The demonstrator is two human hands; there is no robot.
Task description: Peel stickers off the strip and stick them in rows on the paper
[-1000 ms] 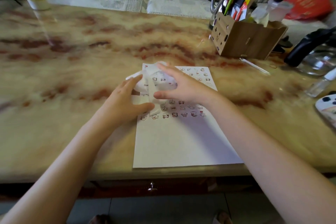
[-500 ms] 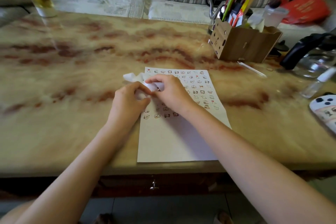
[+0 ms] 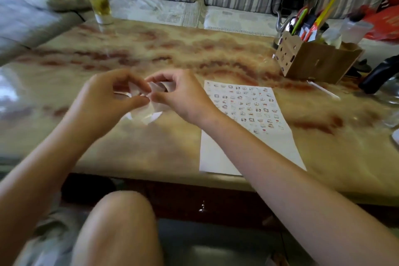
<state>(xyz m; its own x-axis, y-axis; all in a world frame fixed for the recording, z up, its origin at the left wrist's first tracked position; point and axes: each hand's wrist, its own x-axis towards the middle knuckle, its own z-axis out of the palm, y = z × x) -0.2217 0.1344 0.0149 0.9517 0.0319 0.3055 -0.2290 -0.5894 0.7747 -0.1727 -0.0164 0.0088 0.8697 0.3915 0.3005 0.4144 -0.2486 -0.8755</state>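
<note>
A white paper lies on the marble table, its upper half covered with rows of several small stickers. Left of the paper, both hands hold a crumpled, shiny sticker strip above the table. My left hand pinches the strip between thumb and fingers. Facing it, my right hand pinches the strip's upper end with curled fingers. The strip's lower loops hang below the hands. The frame is blurred, so no single sticker on the strip can be made out.
A cardboard box of pens and scissors stands at the back right. A glass with yellow drink and a straw stands at the back left. A dark object lies at the right edge. My knee shows below the table's front edge.
Both hands have left the paper with the strip and now hold it to the paper's left. The view has swung left and down, bringing my knee into sight.
</note>
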